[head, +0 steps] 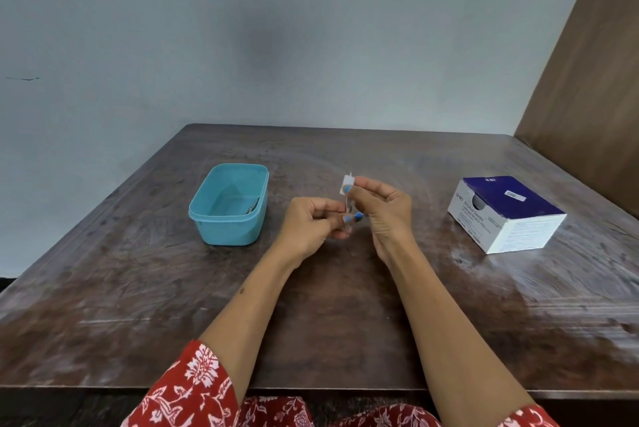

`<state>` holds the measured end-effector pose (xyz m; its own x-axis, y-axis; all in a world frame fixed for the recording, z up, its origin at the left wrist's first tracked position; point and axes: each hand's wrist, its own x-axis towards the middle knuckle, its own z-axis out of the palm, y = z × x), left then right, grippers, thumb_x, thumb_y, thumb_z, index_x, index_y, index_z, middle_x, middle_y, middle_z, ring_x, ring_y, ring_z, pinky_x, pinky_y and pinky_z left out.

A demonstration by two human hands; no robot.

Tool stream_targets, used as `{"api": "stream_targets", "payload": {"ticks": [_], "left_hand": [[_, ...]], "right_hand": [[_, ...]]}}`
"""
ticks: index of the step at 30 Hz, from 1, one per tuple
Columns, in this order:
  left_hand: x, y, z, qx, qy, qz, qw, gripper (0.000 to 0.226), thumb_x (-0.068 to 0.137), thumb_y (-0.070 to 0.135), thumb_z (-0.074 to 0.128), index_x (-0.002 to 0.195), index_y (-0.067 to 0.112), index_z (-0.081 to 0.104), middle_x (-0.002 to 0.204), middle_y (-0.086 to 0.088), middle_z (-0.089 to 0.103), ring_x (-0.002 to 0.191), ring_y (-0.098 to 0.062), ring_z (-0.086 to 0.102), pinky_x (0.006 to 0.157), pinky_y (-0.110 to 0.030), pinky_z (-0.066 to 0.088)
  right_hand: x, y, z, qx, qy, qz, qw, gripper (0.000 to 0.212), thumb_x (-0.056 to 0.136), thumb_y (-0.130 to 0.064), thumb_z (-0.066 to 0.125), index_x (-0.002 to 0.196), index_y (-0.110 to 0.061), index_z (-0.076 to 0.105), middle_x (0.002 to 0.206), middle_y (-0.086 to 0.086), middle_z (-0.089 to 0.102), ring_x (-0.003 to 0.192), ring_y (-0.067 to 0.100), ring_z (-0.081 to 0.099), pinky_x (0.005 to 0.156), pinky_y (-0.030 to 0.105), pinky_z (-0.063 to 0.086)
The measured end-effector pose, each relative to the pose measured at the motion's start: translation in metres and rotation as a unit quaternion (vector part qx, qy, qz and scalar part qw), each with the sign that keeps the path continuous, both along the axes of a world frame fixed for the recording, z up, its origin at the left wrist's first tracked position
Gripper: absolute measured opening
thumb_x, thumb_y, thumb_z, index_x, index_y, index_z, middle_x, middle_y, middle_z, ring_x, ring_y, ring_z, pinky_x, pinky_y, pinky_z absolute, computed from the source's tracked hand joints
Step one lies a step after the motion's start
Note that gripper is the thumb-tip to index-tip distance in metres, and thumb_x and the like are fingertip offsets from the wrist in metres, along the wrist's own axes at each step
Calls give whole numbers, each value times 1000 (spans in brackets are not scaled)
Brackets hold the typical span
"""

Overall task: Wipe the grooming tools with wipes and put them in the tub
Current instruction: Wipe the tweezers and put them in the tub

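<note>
Above the middle of the table, my left hand (pixel 311 224) pinches the lower end of a thin, upright metal grooming tool (pixel 348 204). My right hand (pixel 382 207) pinches a small white wipe (pixel 348 184) round the tool's upper end. The teal plastic tub (pixel 207 215) stands on the table to the left of my hands. A metal tool (pixel 253 209) lies inside it against the right wall.
A blue and white box of alcohol swabs (pixel 506 214) lies on the dark wooden table (pixel 328 305) to the right. A wall runs behind the table and a brown panel (pixel 587 63) rises at the far right.
</note>
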<state>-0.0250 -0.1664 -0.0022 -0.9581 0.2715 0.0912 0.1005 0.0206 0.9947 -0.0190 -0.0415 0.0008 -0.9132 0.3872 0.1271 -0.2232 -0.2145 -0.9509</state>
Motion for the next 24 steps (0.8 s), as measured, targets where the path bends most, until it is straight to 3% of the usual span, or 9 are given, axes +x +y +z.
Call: {"api": "stream_targets", "payload": {"ticks": [4,8,14,20,24], "left_hand": [[3,4,0,-5,-6,-13,1000,15,79,-6,66,83,8,67,69,-7,68,56,-8,67,55,-19,57],[3,2,0,3,22,29,999,18,80,-5,65,98,-3,67,74,-9,68,58,-6,68,57,-17,56],[2,0,0,-12,9,6,1000,18,80,-3,66,97,2,67,76,-8,70,62,-10,69,58,-19,56],[0,0,0,-16,28,33,999,20,81,-2,66,100,3,68,77,-4,69,64,-7,69,58,-16,55],[2,0,0,-30,17,5,999,17,80,-2,67,85,13,68,75,-6,70,63,-9,69,59,-20,57]], "right_hand": [[-3,4,-2,-40,3,-23,999,16,69,-4,79,82,-11,73,70,-4,73,64,2,67,59,15,50],[-3,2,-3,-14,-12,34,999,13,70,-4,78,78,-14,74,70,1,74,64,8,67,60,19,51],[-3,3,-3,-14,-2,8,1000,15,72,-2,76,83,-11,73,69,-3,74,65,5,68,60,16,51],[-1,0,-4,18,-34,47,998,12,73,-11,77,84,-10,75,75,7,73,77,21,65,75,36,53],[-4,2,-3,0,-38,9,999,12,75,-14,75,85,-9,75,78,5,72,81,20,62,78,39,50]]}}
